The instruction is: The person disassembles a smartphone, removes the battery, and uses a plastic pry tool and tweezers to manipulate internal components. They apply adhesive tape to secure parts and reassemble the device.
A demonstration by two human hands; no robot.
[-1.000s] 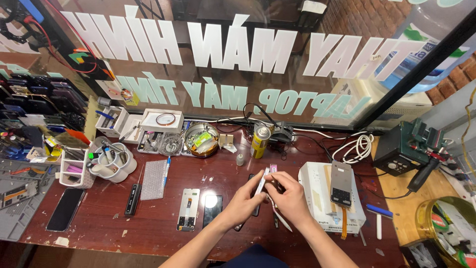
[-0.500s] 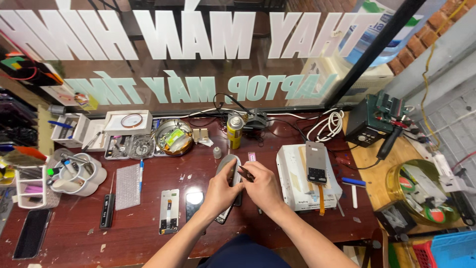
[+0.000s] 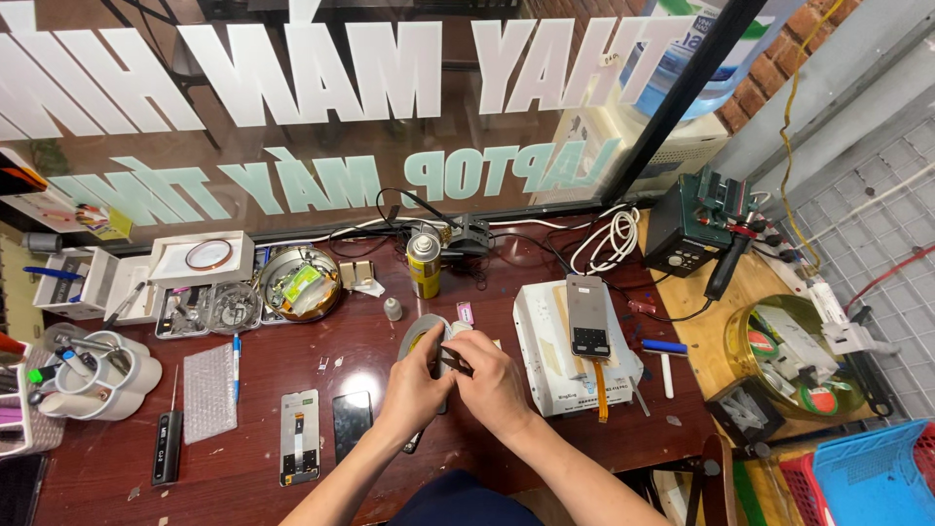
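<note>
A: What's in the hands?
B: A grey tape roll (image 3: 421, 336), held over the table (image 3: 292, 458). Left hand (image 3: 414, 390) fingers curl around it; right hand (image 3: 497, 382) pinches dark tweezers (image 3: 454, 361) at its edge.
A: Progress?
B: Seemingly early: nothing looks taped yet. The phone (image 3: 588, 317) lies on the white heating pad (image 3: 545, 351), and screen parts (image 3: 300, 436) wait nearby.

Phone repair shop bench behind a lettered shop window (image 3: 390, 58), phone screens (image 3: 299, 435) left of the hands (image 3: 458, 385), heating plate (image 3: 575, 346) with phone right of them, soldering station (image 3: 687, 234) far right, parts trays (image 3: 209, 307) upper left
</note>
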